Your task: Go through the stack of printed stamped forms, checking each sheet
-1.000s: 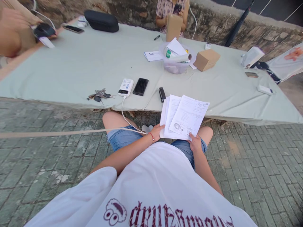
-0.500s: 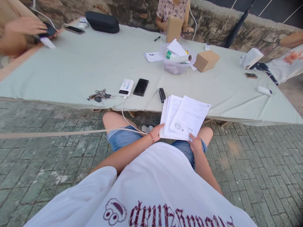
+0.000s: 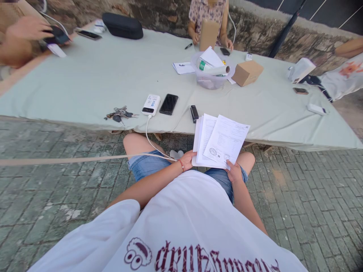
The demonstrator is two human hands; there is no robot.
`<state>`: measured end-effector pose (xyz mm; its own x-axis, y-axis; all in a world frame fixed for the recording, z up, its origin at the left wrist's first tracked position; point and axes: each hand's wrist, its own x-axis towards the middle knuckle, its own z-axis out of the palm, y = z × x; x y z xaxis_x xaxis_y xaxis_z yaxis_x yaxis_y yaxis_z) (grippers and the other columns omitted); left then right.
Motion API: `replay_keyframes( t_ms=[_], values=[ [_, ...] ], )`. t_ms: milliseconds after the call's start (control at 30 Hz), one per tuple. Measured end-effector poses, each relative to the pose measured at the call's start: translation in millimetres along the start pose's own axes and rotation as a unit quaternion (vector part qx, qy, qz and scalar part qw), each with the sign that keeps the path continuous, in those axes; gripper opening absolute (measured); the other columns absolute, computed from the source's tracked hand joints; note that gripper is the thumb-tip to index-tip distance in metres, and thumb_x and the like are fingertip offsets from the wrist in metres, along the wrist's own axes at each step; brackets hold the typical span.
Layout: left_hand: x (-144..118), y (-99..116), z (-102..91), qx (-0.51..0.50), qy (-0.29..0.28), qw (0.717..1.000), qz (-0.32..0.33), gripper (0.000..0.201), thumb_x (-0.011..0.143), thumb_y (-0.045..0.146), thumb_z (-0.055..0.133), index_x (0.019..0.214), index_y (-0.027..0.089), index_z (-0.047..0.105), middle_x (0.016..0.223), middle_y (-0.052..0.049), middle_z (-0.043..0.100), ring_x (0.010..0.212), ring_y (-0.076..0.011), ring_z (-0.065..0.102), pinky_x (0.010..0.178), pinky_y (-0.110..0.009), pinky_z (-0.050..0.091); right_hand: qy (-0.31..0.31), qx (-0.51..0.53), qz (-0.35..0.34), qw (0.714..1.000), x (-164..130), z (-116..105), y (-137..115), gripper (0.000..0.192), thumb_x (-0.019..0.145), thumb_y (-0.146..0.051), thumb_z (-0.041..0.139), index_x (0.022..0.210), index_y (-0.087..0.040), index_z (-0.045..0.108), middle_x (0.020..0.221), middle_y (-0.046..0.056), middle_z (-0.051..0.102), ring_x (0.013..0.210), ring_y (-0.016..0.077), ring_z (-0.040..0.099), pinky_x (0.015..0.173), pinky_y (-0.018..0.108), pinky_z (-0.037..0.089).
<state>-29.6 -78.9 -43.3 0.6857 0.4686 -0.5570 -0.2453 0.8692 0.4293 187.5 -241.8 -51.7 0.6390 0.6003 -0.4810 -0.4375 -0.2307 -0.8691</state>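
I sit at a long table covered in a pale green cloth (image 3: 93, 83), holding a fanned stack of printed papers (image 3: 221, 139) over my lap. My left hand (image 3: 187, 159) grips the stack's lower left corner. My right hand (image 3: 234, 172) pinches the bottom edge of the top sheet, which bears round stamps. The sheets lean against the table's front edge.
On the table near me lie keys (image 3: 119, 113), a white power bank (image 3: 151, 104) with a cable, a black phone (image 3: 168, 104) and a small black device (image 3: 194, 113). Farther off stand a clear tub (image 3: 211, 73) and a cardboard box (image 3: 247, 71). Other people sit opposite and at left.
The top sheet has shifted slightly left over the stack. The person opposite has lowered a hand to the table beside a dark phone. My hands stay in place.
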Motion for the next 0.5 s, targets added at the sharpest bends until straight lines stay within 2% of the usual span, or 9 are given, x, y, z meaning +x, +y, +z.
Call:
replay_keyframes(
  t_ms=[100,267,500],
  values=[
    [-2.5,-1.2,4.7,0.024,0.013,1.0,0.005,0.038,0.069,0.009,0.085,0.106,0.005,0.077,0.099,-0.018,0.081,0.102,-0.0357,0.077,0.097,-0.047,0.06,-0.008,-0.013,-0.009,1.0,-2.0,1.3,-0.2,0.043,0.069,-0.042,0.078,0.108,-0.026,0.07,0.117,0.005,0.08,0.098,0.0252,0.079,0.067,0.033,0.065],
    [-5.2,-3.9,12.2,0.066,0.052,0.996,0.04,0.043,0.062,0.02,0.095,0.1,0.009,0.078,0.095,-0.013,0.082,0.106,-0.0365,0.075,0.097,-0.047,0.059,-0.015,-0.017,0.012,1.0,-3.2,-1.9,-4.0,0.047,0.067,-0.042,0.082,0.11,-0.027,0.071,0.123,0.004,0.078,0.1,0.0265,0.078,0.067,0.034,0.066],
    [-3.2,-6.7,12.1,0.076,0.081,0.993,0.045,0.047,0.061,0.018,0.095,0.104,0.011,0.076,0.099,-0.014,0.081,0.111,-0.0381,0.073,0.102,-0.051,0.056,0.043,-0.061,-0.001,0.997,-0.9,-15.1,-17.3,0.05,0.065,-0.038,0.087,0.111,-0.022,0.076,0.122,0.009,0.077,0.102,0.0297,0.077,0.062,0.032,0.068]
  ],
)
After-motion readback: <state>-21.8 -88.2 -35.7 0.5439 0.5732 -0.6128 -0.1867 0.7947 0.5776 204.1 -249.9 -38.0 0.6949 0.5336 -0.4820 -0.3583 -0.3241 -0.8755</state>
